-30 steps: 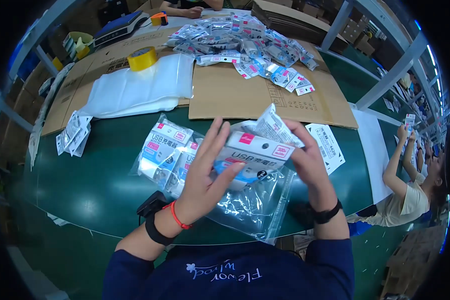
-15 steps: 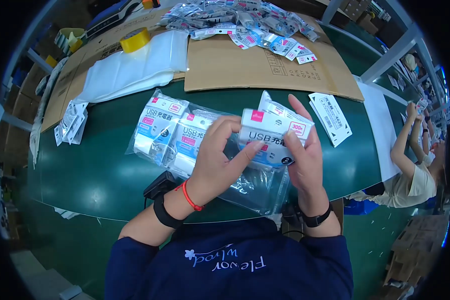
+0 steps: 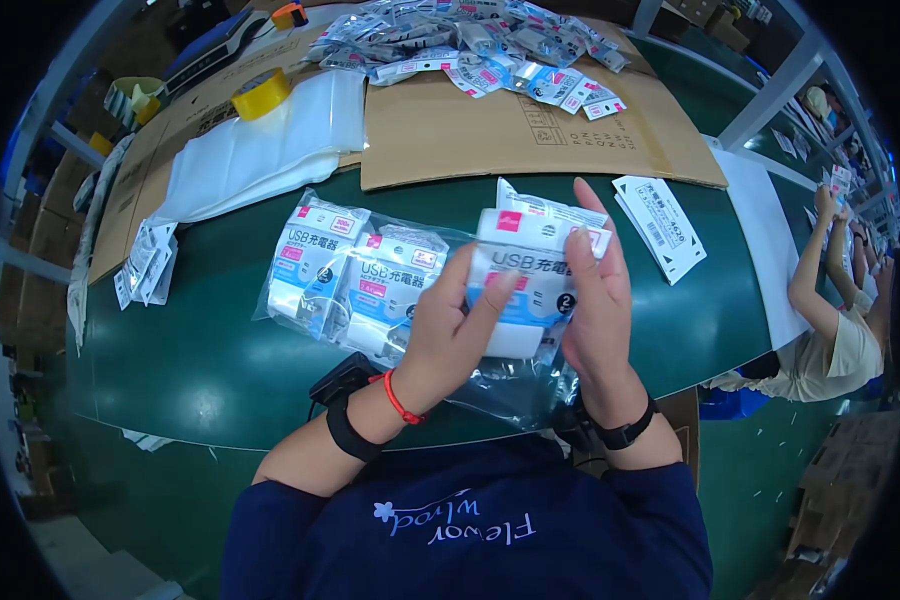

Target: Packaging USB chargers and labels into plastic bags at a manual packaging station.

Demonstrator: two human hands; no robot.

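Note:
Both my hands grip a small stack of charger packs (image 3: 520, 262), white and light blue with pink marks, held over the table. My left hand (image 3: 448, 325) has its thumb across the front pack and its fingers round the left side. My right hand (image 3: 602, 305) closes on the right side, thumb on the front, forefinger stretched up behind. One pack in the stack sticks up behind the front one. Beside and partly under my left hand lies a clear plastic bag (image 3: 520, 395) with more charger packs (image 3: 315, 255) inside, standing in two groups.
Loose charger packs (image 3: 490, 45) are heaped on a flat cardboard sheet (image 3: 450, 135) at the back. Left of it lie clear bags (image 3: 260, 155) with a yellow tape roll (image 3: 261, 94) on top. Printed labels (image 3: 660, 230) lie at right. A co-worker (image 3: 835, 320) sits far right.
The held stack has come slightly left and sits straighter. My right thumb has moved up onto the front pack's upper right corner. The whole view has shifted a little.

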